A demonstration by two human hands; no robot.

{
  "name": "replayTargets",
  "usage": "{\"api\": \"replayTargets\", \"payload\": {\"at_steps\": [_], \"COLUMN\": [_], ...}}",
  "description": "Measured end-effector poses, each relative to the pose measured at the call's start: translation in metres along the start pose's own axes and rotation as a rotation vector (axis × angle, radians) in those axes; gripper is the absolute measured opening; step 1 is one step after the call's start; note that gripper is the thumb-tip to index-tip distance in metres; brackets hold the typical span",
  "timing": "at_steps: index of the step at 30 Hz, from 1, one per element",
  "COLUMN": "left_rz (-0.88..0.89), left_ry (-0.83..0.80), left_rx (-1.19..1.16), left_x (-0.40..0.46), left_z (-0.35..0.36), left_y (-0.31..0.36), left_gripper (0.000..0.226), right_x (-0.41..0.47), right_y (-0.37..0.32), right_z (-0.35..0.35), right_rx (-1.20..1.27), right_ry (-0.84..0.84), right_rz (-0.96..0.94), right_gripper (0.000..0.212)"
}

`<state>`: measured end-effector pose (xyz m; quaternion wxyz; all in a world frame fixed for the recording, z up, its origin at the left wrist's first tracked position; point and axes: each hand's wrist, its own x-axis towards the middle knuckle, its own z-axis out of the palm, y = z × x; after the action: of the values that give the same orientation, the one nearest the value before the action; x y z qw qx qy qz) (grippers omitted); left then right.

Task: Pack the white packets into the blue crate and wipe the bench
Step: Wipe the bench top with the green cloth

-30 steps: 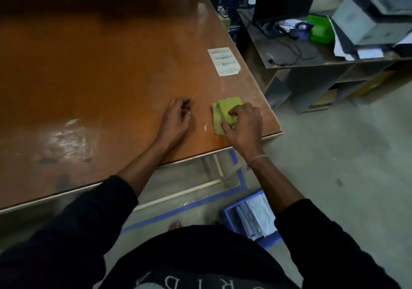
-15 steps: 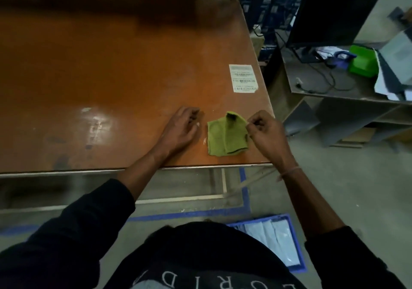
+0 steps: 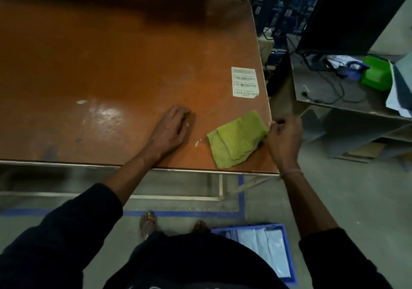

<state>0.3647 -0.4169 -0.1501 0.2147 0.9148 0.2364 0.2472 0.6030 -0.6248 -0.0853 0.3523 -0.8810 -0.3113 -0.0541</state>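
Note:
A folded green cloth (image 3: 237, 138) lies flat near the right front corner of the orange-brown bench (image 3: 111, 65). My right hand (image 3: 283, 139) sits at the bench's right edge, fingers pinched on the cloth's right corner. My left hand (image 3: 171, 128) rests palm down on the bench, left of the cloth, holding nothing. On the floor at the lower right stands the blue crate (image 3: 287, 253) with white packets (image 3: 267, 248) lying inside; my body hides its left part.
A white barcode label (image 3: 245, 82) is stuck on the bench near its right edge. To the right stands a grey side table (image 3: 334, 97) with a dark monitor (image 3: 347, 21), cables and a green box (image 3: 376, 73). Blue tape lines (image 3: 242, 195) mark the floor.
My right hand slid from on top of the cloth to its right corner at the bench edge, and the cloth now lies spread flatter. My left hand stayed put. The view shifted.

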Motion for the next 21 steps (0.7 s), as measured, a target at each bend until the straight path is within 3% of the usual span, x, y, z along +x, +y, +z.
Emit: {"api": "replayTargets", "payload": {"at_steps": [3,7,9,12,15,17,21], "left_rz": [-0.005,-0.015,-0.003,0.021,0.027,0.038,0.036], "left_ry": [-0.009,-0.025,-0.025,-0.015,-0.02,-0.04,-0.102], "left_rx": [0.008,0.003,0.032,0.086,0.116,0.113,0.11], "left_x": [0.001,0.0,0.0,0.0,0.001,0.002,0.012], "left_z": [0.0,0.002,0.003,0.005,0.008,0.008,-0.003], "left_y": [-0.002,-0.004,-0.004,-0.004,-0.004,-0.005,-0.014], "left_gripper": [0.033,0.036,0.035,0.032,0.032,0.033,0.039], "right_x": [-0.015,-0.037,-0.045,-0.053,-0.058,-0.061,-0.066], "right_y": [-0.028,-0.053,-0.049,-0.039,-0.051,-0.06,-0.047], "right_z": [0.001,0.012,0.032,0.064,0.084,0.09,0.077], "right_rx": [0.146,0.168,0.001,-0.32,-0.365,-0.389,-0.447], "right_ry": [0.097,-0.063,-0.149,-0.319,-0.366,-0.36,-0.455], "right_rz": [-0.219,-0.42,-0.335,-0.063,0.073,0.071,-0.187], "right_gripper": [0.01,0.011,0.022,0.062,0.084,0.082,0.057]}}
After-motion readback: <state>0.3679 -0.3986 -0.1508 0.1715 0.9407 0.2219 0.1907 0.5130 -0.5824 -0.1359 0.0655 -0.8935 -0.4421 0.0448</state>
